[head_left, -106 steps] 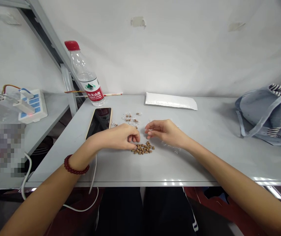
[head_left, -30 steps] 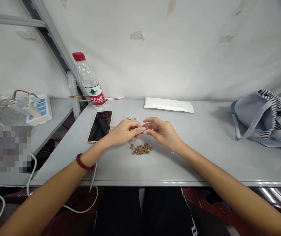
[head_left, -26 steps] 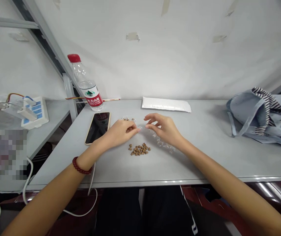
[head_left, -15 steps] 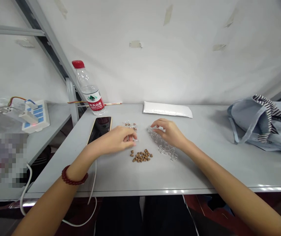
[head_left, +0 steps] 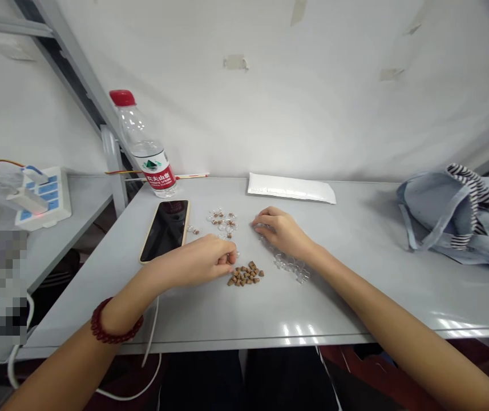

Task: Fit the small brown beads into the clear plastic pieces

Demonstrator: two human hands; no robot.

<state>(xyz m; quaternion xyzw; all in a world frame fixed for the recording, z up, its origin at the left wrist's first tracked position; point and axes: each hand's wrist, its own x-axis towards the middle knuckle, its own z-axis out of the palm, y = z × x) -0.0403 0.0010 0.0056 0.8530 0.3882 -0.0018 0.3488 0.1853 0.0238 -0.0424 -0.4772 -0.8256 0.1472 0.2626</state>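
Note:
A small heap of brown pellets (head_left: 245, 274) lies on the grey table (head_left: 355, 274). My left hand (head_left: 201, 261) rests at the heap's left edge, fingers curled and pinched; what they hold is too small to make out. My right hand (head_left: 281, 230) lies on a loose pile of clear plastic caps (head_left: 289, 261), fingers bent down and pinched on one of them. A cluster of clear caps with brown pellets inside (head_left: 222, 219) sits behind the heap, between my hands.
A black phone (head_left: 165, 229) lies left of the cluster, a red-capped water bottle (head_left: 144, 147) behind it. A white packet (head_left: 291, 188) sits by the wall. A blue bag (head_left: 462, 214) is at right. A power strip (head_left: 41, 194) stands on the left bench.
My hands met above the heap, then parted. My left hand set something by the filled cluster and came back to the pellets. My right hand dropped onto the clear caps.

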